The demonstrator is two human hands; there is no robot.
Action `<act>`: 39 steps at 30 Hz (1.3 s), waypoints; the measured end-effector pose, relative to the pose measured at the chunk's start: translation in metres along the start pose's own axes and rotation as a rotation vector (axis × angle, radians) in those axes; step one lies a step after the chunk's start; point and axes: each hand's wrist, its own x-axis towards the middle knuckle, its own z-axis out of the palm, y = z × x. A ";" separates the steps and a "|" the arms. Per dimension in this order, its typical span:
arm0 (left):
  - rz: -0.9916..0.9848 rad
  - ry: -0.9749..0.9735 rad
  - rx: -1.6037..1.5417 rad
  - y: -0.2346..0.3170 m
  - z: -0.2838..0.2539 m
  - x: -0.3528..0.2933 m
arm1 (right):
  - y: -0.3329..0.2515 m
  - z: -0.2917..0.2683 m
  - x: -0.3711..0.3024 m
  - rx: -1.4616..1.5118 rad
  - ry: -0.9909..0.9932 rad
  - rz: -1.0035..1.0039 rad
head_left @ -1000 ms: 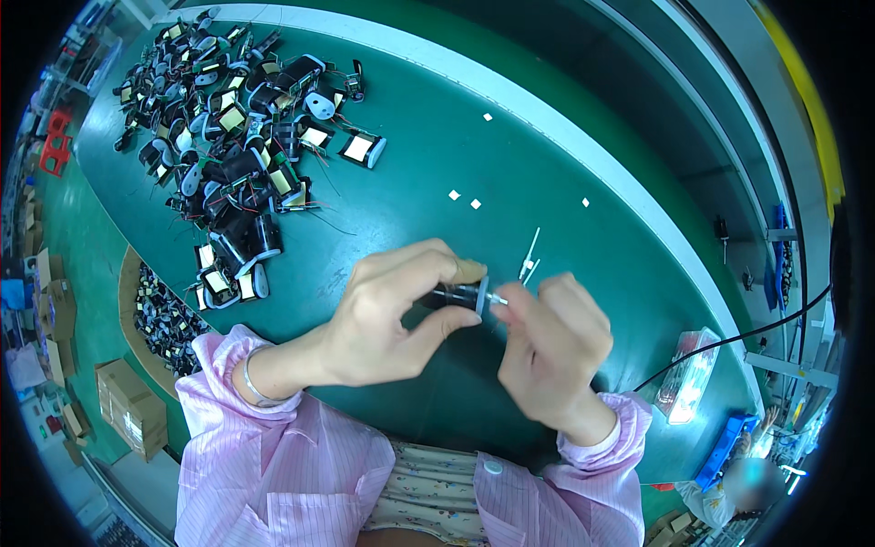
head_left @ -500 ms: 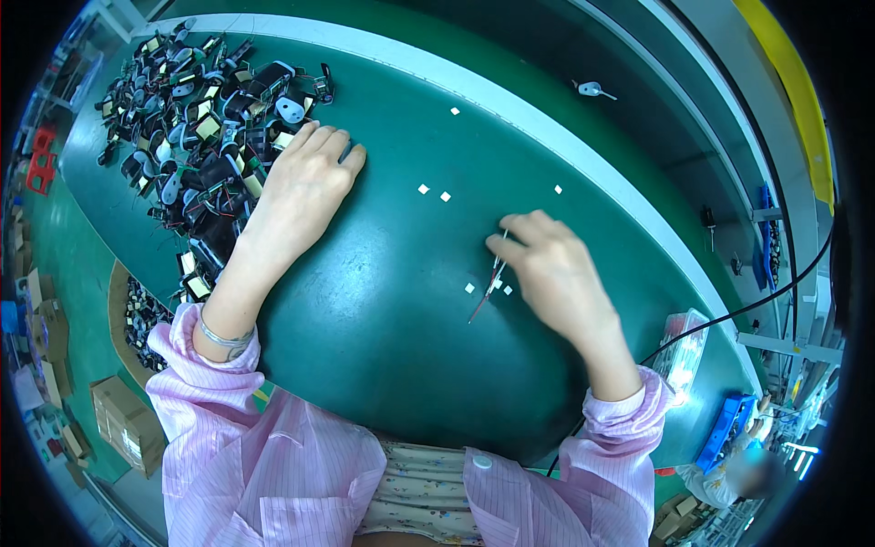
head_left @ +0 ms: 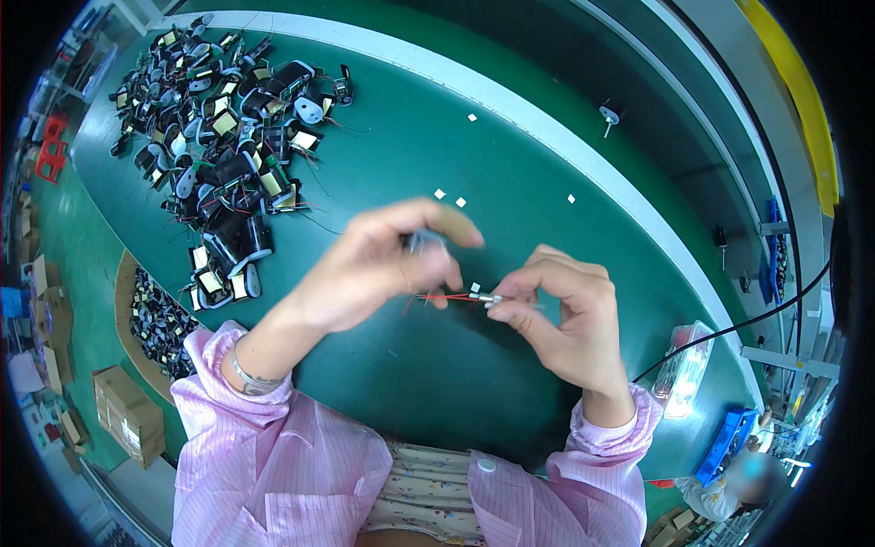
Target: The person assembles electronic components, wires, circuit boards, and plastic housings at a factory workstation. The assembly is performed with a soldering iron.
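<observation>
In front of me my right hand (head_left: pixel 570 314) pinches a small silvery-white part (head_left: pixel 485 298) between thumb and fingers. Thin red wires (head_left: pixel 444 297) run from it leftward to the fingertips of my left hand (head_left: pixel 387 264). That left hand is smeared by motion; its fingers are curled around a grey-blue thing (head_left: pixel 421 242), mostly hidden, whose kind I cannot make out. A small white square (head_left: pixel 476 287) lies on the green table just behind the silvery part.
Black and grey devices with cream pads and loose wires form a heap (head_left: pixel 228 146) at the far left. Several white squares (head_left: pixel 460 202) dot the table. At right stand a clear plastic box (head_left: pixel 685 369) and a blue tray (head_left: pixel 726 445); another person (head_left: pixel 743 483) sits beyond.
My left hand has come from the heap's edge to the middle, now with a grey-blue thing in it. The right hand has lifted the red-wired part and turned it toward the left hand.
</observation>
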 end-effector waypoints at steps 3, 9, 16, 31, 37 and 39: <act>0.258 0.052 0.752 0.010 0.027 -0.003 | -0.008 0.000 -0.003 -0.034 -0.082 0.190; 0.521 0.114 1.160 0.003 0.029 -0.009 | -0.012 -0.001 -0.007 -0.058 -0.071 0.173; 0.477 -0.026 0.991 0.005 0.029 -0.009 | -0.027 -0.001 -0.006 0.022 -0.134 0.358; 0.445 0.160 0.670 0.003 0.030 -0.018 | -0.012 0.023 -0.011 0.533 0.026 0.192; 0.375 0.057 0.606 0.006 0.026 -0.013 | -0.006 0.019 -0.010 0.396 0.159 0.092; 0.144 0.001 0.410 0.010 0.021 -0.015 | -0.001 0.015 -0.011 0.452 0.241 0.132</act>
